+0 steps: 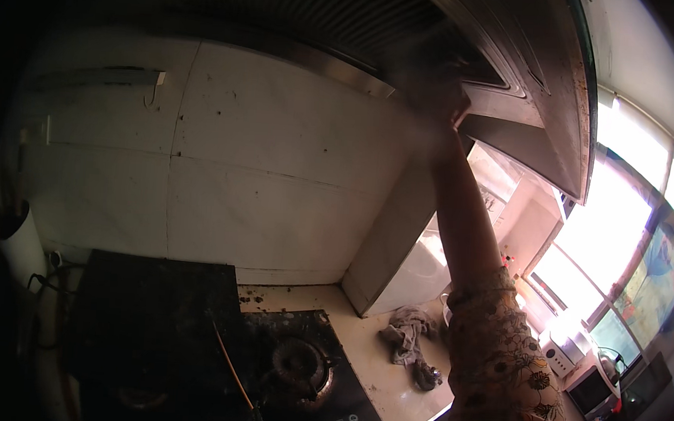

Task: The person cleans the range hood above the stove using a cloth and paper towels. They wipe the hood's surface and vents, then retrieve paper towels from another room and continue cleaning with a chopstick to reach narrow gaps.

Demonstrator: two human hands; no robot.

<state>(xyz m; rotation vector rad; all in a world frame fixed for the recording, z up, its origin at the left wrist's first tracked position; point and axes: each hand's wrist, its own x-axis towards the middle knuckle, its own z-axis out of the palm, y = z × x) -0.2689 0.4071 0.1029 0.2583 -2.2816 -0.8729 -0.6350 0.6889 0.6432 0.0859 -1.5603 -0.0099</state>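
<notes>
On the far left, a white tub (24,249) stands by the wall (281,114), maybe so it is easy to reach from the stove. Next to it, a big black board (153,307) stands over the left part of the stove (352,412); I can't tell why. The left hand is not in view. To the right of the board, the round burner (298,365) shows.

Up above is the big metal hood (379,20). It hangs over the stove, most likely to catch smoke and steam. On the counter (356,331), a gray cloth (413,335) lies in a heap beside the stove, perhaps put there to be close by.

The right hand (445,105) is up high, at the underside of the hood. The arm is stretched because the hood is so high. It is dark and blurry there, so I can't tell if the hand is open or closed, holds something, or touches the hood. The flowery sleeve (505,367) stops well short of the wrist, which may keep it clean.

On the far right, a bright window (595,218) lets in light, and a microwave (592,390) sits below it.
</notes>
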